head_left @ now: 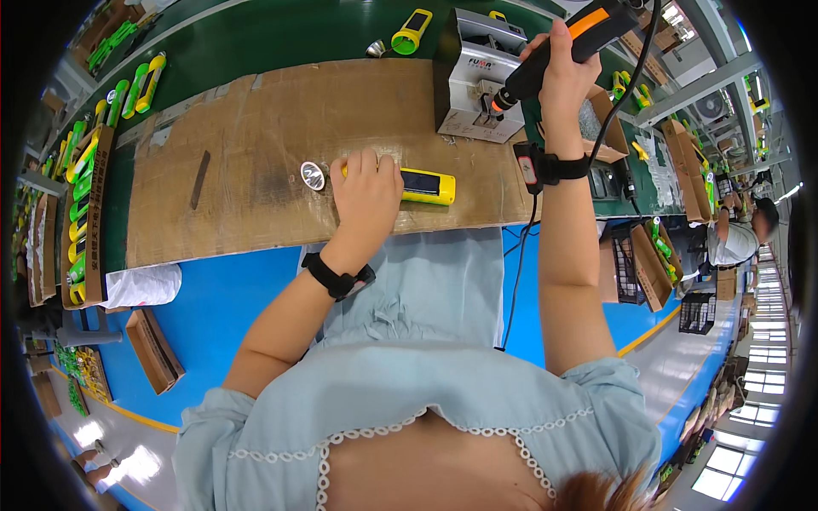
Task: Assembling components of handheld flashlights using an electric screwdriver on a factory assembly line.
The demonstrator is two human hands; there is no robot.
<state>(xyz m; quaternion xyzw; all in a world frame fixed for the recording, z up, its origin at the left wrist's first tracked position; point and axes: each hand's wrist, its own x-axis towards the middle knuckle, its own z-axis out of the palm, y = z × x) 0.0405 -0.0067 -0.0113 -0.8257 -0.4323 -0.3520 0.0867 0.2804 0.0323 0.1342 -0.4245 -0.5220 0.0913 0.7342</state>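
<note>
My left hand (368,189) is closed over one end of a yellow flashlight (429,186) with a dark panel, lying on the cardboard sheet. Beside my fingers, on the left, sits a shiny round reflector (313,176); whether it touches the flashlight is hidden. Raised at the right, my right hand (566,75) grips a black and orange electric screwdriver (545,65). The tool's tip points down at the front of a grey metal screw feeder (482,81). From the tool's top a black cable (632,94) hangs past my wrist.
Cardboard (247,153) covers the green bench. Another yellow flashlight (411,32) and a loose reflector (376,48) lie at the back. A box of green and yellow flashlights (88,213) stands left. Right of the feeder is an open carton (599,128). A person (737,237) is farther right.
</note>
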